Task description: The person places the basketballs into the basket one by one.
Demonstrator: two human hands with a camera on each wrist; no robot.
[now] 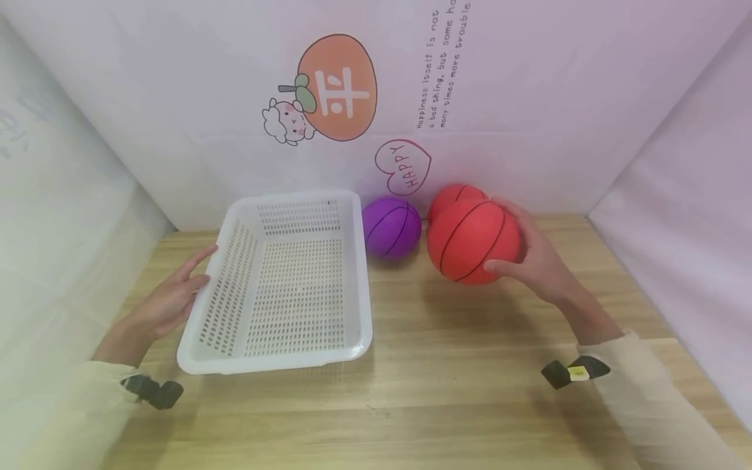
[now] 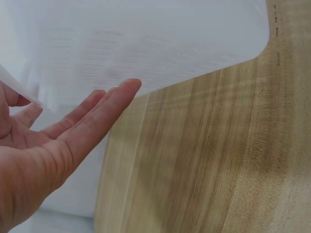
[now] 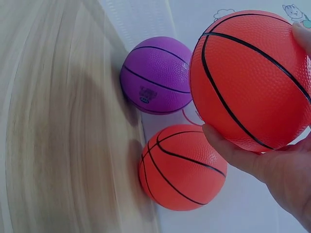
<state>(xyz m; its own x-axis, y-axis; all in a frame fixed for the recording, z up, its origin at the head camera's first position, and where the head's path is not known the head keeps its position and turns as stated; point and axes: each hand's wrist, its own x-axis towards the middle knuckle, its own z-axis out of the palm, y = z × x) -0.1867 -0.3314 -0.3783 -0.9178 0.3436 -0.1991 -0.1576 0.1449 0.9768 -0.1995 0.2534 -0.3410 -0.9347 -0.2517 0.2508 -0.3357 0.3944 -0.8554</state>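
1. Red mini basketball (image 1: 470, 243) was gripped in the curled fingers of the right hand (image 1: 537, 264), raised above the tabletop (image 1: 423, 405).
2. Another red mini basketball (image 3: 183, 167) rested beyond those fingers.
3. A purple mini basketball (image 1: 391, 228) sat to their left, just beside the white plastic basket (image 1: 362, 294).
4. Nearly straight, the fingers of the left hand (image 1: 167, 303) touched the near side of that basket.

Diffuse light in all 3 views: head view bright and hazy, wrist views dimmer. Soft shadow on the table (image 1: 411, 391) below the held ball (image 1: 472, 243); faint glare on the basket (image 1: 363, 281).
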